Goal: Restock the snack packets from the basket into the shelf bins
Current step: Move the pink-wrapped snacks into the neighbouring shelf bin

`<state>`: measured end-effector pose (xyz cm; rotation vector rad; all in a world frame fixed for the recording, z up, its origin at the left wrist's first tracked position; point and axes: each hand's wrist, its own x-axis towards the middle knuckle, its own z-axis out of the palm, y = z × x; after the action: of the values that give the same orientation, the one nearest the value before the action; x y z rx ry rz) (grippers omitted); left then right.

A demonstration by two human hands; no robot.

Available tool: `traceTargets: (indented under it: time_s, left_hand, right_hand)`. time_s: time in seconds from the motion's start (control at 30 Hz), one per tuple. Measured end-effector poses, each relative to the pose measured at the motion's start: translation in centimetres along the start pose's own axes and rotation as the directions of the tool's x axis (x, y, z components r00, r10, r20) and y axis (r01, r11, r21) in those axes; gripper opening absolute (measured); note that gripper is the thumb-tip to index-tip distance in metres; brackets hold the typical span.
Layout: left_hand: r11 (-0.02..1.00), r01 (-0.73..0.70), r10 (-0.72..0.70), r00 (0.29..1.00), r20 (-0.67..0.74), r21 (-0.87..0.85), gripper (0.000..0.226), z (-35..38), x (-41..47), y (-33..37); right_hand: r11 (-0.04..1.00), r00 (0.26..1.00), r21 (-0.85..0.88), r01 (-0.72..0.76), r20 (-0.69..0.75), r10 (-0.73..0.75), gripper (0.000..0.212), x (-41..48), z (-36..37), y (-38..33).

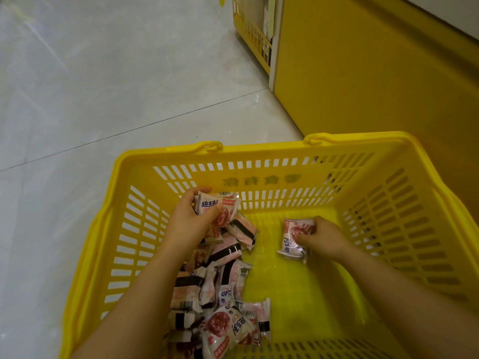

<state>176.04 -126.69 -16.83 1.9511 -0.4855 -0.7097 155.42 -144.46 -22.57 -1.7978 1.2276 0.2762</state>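
A yellow plastic basket (pixel 404 216) stands on the floor below me. Several white-and-pink snack packets (pixel 225 286) lie heaped along its left side. My left hand (pixel 190 217) is inside the basket at the far left and grips a small bunch of packets (pixel 215 207) above the heap. My right hand (pixel 324 235) reaches to the right half of the basket and pinches a single packet (pixel 295 238) just above the bare yellow bottom. Both forearms enter from the lower edge.
A yellow shelf unit side panel (pixel 363 73) rises behind the basket at the right. A yellow slatted bin (pixel 255 35) with goods sits at floor level at the top middle. Pale grey floor tiles (pixel 103 86) spread to the left.
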Motion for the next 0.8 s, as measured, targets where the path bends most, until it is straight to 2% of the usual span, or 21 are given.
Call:
traceTargets:
  time_s: [0.03,0.1,0.17,0.23,0.27,0.33,0.37,0.43,0.47,0.5,0.53,0.57,0.6,0.63,0.7,0.8]
  left_hand:
    - [1.0,0.0,0.0,1.0,-0.003,-0.001,0.028,0.0,0.0,0.0]
    - [1.0,0.001,-0.001,1.0,-0.009,-0.003,0.028,-0.1,0.1,-0.1]
    - [1.0,0.0,0.0,1.0,-0.011,-0.003,0.028,-0.2,0.1,-0.2]
    - [1.0,-0.001,0.0,1.0,-0.009,-0.003,0.028,-0.2,0.1,-0.2]
    - [1.0,0.001,-0.001,1.0,-0.009,-0.01,0.028,-0.2,0.1,-0.3]
    - [1.0,0.008,-0.008,1.0,-0.012,-0.019,0.028,-0.2,0.2,-0.3]
    - [1.0,0.01,-0.011,1.0,-0.015,-0.019,0.028,-0.2,0.2,-0.3]
    - [1.0,0.011,-0.011,1.0,-0.015,-0.017,0.028,-0.2,0.3,-0.3]
    - [1.0,0.01,-0.01,1.0,-0.017,-0.017,0.028,-0.2,0.3,-0.2]
    - [1.0,0.009,-0.009,1.0,-0.02,-0.015,0.028,-0.2,0.3,-0.2]
    - [1.0,0.008,-0.009,1.0,-0.023,-0.012,0.028,-0.3,0.3,-0.3]
    - [1.0,0.009,-0.009,1.0,-0.025,-0.008,0.029,-0.3,0.2,-0.3]
    - [1.0,0.009,-0.009,1.0,-0.027,-0.002,0.029,-0.4,0.1,-0.3]
    - [1.0,0.008,-0.008,1.0,-0.028,0.005,0.029,-0.5,0.1,-0.3]
    - [1.0,0.002,-0.001,1.0,-0.029,0.02,0.029,-0.7,0.0,-0.3]
    - [1.0,-0.009,0.01,0.999,-0.036,0.026,0.027,-0.9,0.1,-0.4]
  right_hand:
    - [0.993,0.997,0.094,-0.069,-0.011,0.07,0.044,-0.2,0.5,0.1]
    - [0.926,0.977,0.309,-0.215,0.058,0.207,0.043,-0.6,1.3,0.1]
    - [0.883,0.948,0.347,-0.316,0.155,0.278,0.033,-0.8,1.3,0.0]
    - [0.941,0.945,0.139,-0.308,0.159,0.286,0.039,-0.7,0.6,-0.2]
    - [0.963,0.958,-0.033,-0.266,0.103,0.268,0.043,-0.6,0.2,-0.3]
    - [0.931,0.98,-0.308,-0.196,-0.027,0.197,0.051,-0.4,-0.5,-0.3]
    - [0.904,0.985,-0.392,-0.171,-0.091,0.147,0.061,-0.5,-0.8,-0.4]
    - [0.866,0.98,-0.499,-0.001,-0.173,-0.098,0.072,-0.6,-0.7,-0.8]
    - [0.827,0.957,-0.546,0.135,-0.145,-0.253,0.072,-0.5,-0.5,-1.2]
    - [0.756,0.931,-0.597,0.267,-0.043,-0.362,0.073,-0.4,-0.2,-1.6]
    - [0.683,0.911,-0.632,0.366,0.095,-0.4,0.075,-0.2,0.2,-1.9]
    - [0.621,0.902,-0.662,0.419,0.228,-0.366,0.077,-0.1,0.6,-2.0]
    - [0.567,0.901,-0.701,0.432,0.312,-0.301,0.077,0.2,1.0,-1.9]
    - [0.526,0.906,-0.738,0.422,0.333,-0.261,0.075,0.3,1.2,-1.6]
    - [0.481,0.921,-0.79,0.38,0.278,-0.272,0.068,0.4,1.3,-0.5]
    - [0.558,0.95,-0.785,0.269,0.12,-0.289,0.072,0.1,1.0,1.2]
